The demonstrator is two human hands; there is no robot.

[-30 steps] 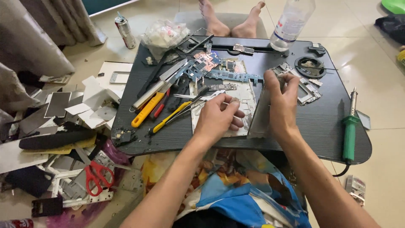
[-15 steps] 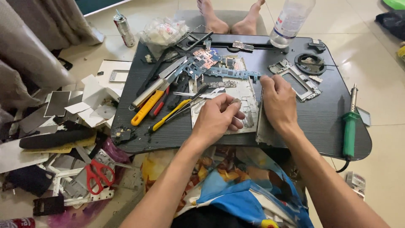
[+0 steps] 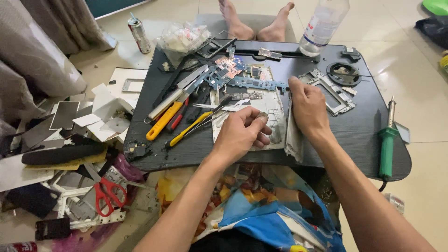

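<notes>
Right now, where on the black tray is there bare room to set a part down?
Bare tray lies between the right hand, the metal frame and the green soldering iron. A thin strip runs along the near-left edge below the yellow cutter. The left half and the centre around the left hand are crowded.

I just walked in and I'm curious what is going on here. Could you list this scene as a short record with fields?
Setting: a black low table on a tiled floor, seen from above
Left hand: left hand pinches a small part over a pale phone panel
Right hand: right hand rests on the panel's right edge
On the table: blue circuit boards, yellow-handled tools, green soldering iron, clear plastic bottle
On the floor, left: red scissors, scattered phone parts
Other person: bare feet beyond the table
</notes>
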